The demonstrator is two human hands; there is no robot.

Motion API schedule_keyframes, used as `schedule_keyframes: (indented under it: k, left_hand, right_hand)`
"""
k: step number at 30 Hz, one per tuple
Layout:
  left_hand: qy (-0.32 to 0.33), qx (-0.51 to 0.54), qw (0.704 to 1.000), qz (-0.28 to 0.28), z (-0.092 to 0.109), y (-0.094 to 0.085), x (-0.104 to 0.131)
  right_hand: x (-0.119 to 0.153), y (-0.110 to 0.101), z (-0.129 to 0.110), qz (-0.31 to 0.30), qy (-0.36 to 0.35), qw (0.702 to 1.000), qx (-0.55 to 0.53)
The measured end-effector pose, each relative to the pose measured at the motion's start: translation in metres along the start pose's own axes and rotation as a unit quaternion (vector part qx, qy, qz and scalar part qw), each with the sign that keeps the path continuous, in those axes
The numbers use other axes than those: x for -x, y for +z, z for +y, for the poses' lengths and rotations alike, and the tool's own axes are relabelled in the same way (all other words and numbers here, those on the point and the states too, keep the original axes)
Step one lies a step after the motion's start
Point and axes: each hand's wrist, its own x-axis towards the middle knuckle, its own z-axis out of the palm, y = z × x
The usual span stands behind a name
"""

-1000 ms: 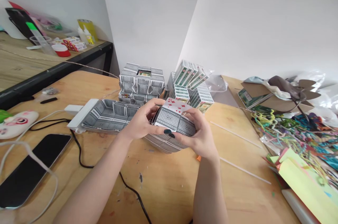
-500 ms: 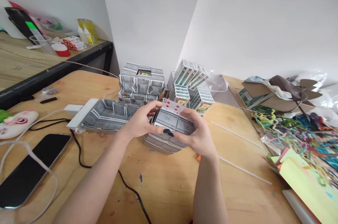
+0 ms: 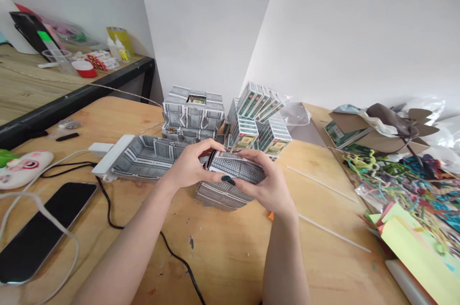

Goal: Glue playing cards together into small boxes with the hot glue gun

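Note:
My left hand (image 3: pixel 192 163) and my right hand (image 3: pixel 268 178) are closed around the top of a block covered in grey patterned playing cards (image 3: pixel 224 194), which rests on the table. Between them a playing card (image 3: pixel 237 167) lies over the block's top, back side up. Both thumbs press its near edge, with their dark green nails almost touching. The fingertips meet at its far edge. What lies inside the block is hidden. Left of it is an open tray lined with card backs (image 3: pixel 142 161). Behind stands a larger card-covered structure (image 3: pixel 194 115).
Green-and-white card packs (image 3: pixel 244 134) are stacked behind my right hand. A phone (image 3: pixel 46 230), cables and a white power strip (image 3: pixel 113 156) lie left. Thin white sticks (image 3: pixel 334 233), coloured string (image 3: pixel 398 180) and yellow paper (image 3: pixel 417 252) are on the right.
The far end of the card, which stood up showing red diamonds, is now bent down out of sight. My right fingers have moved inward along the far edge.

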Motion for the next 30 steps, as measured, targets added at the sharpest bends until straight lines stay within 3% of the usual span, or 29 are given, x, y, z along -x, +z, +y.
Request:
schedule_keyframes:
  k: [5, 15, 20, 24, 30]
  left_hand:
    - [0.011, -0.056, 0.998, -0.013, 0.012, -0.001, 0.000]
    - [0.083, -0.120, 0.989, -0.015, 0.008, -0.006, 0.000]
    - [0.075, -0.150, 0.985, 0.030, 0.019, -0.003, 0.004]
    - [0.121, -0.163, 0.978, 0.048, 0.024, -0.006, 0.007]
    - [0.163, -0.154, 0.974, 0.009, 0.026, -0.012, 0.009]
  right_hand:
    - [0.001, -0.001, 0.001, 0.009, 0.006, 1.000, -0.003]
    - [0.002, -0.001, -0.001, -0.008, 0.003, 0.999, -0.042]
    - [0.002, -0.002, -0.002, 0.009, -0.006, 1.000, -0.018]
    - [-0.001, -0.001, -0.002, 0.030, -0.035, 0.999, 0.022]
    - [0.005, -0.009, 0.002, -0.051, -0.011, 0.995, -0.088]
